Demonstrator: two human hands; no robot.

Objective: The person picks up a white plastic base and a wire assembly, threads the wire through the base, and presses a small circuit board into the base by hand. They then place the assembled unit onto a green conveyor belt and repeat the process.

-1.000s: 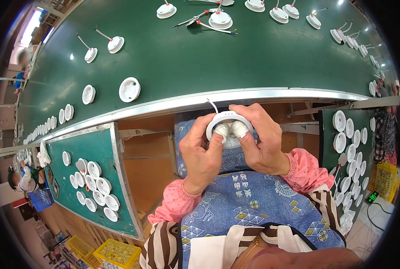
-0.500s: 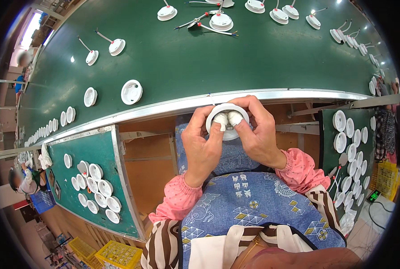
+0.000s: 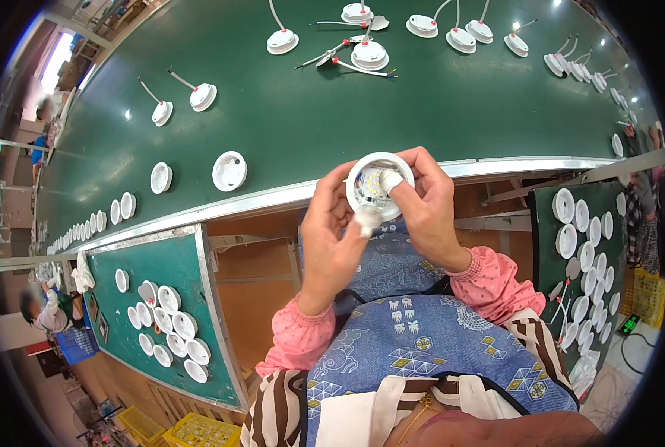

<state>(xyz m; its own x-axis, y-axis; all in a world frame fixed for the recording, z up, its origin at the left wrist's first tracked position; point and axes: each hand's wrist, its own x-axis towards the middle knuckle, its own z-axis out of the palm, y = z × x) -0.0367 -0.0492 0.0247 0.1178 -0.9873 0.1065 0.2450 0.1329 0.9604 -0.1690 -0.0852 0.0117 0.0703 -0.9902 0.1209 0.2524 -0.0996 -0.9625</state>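
Between my two hands, just over the table's front edge, is a round white LED downlight (image 3: 358, 195). Its open face is turned up to me and shows a circuit board with small yellow LEDs. My left hand (image 3: 325, 249) grips it from the left, the thumb at the lower rim. My right hand (image 3: 431, 216) holds the right side, its thumb reaching inside onto the board. Both thumbs wear white finger covers. The fingers behind the downlight are partly hidden.
A long green table (image 3: 295, 112) carries wired white lights (image 3: 369, 55) and a row of white housings (image 3: 230, 171) along its left side. Lower green boards with more housings flank me, left (image 3: 185, 325) and right (image 3: 567, 241). Yellow crates (image 3: 202, 430) stand at lower left.
The downlight has risen slightly and tilted, so its LED board shows. My left thumb has moved out of it to the lower rim; the right thumb remains inside. The whole view has shifted a little.
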